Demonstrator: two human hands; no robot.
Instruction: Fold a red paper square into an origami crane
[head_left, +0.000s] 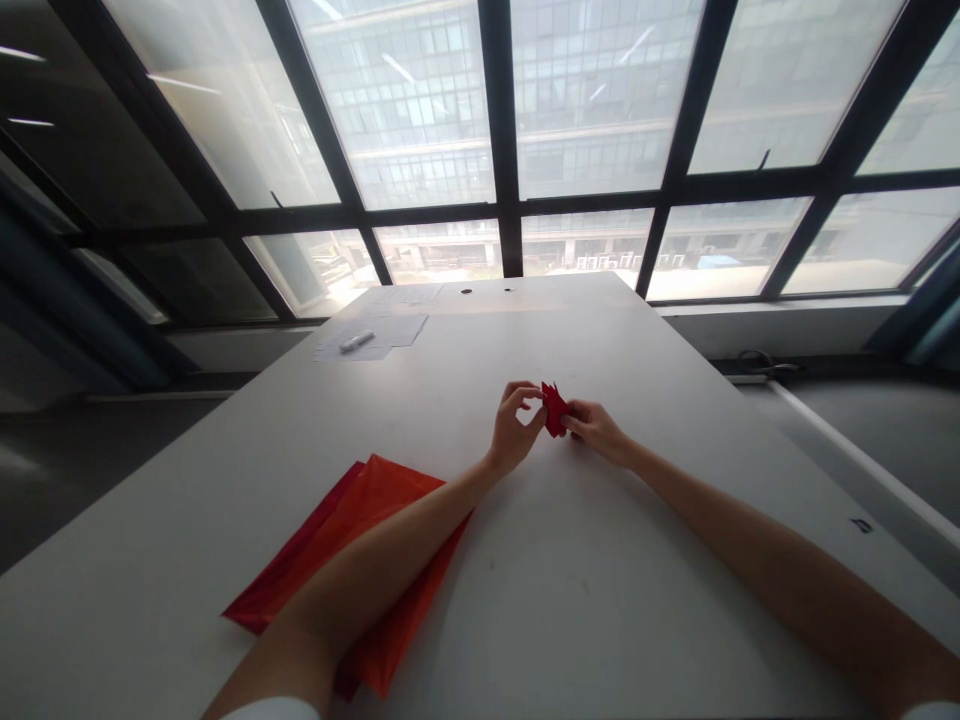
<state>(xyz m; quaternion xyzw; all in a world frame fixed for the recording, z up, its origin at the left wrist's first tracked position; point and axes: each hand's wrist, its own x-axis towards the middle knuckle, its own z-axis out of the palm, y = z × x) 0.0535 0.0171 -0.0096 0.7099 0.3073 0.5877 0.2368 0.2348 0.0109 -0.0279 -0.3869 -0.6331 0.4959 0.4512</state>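
A small red piece of folded paper, with pointed edges along its top, is held up over the white table between both hands. My left hand pinches its left side between thumb and finger, leaving a round gap between them. On the opposite side, my right hand grips the lower right edge with the thumb in front. Under my left forearm lie orange sheets and dark red sheets, partly covered by the arm. Whether these sheets are paper or thin plastic I cannot tell.
The long white table stretches toward tall windows with dark frames. White papers with a white marker-like tube on them lie at the far left. A small dark item sits near the right edge.
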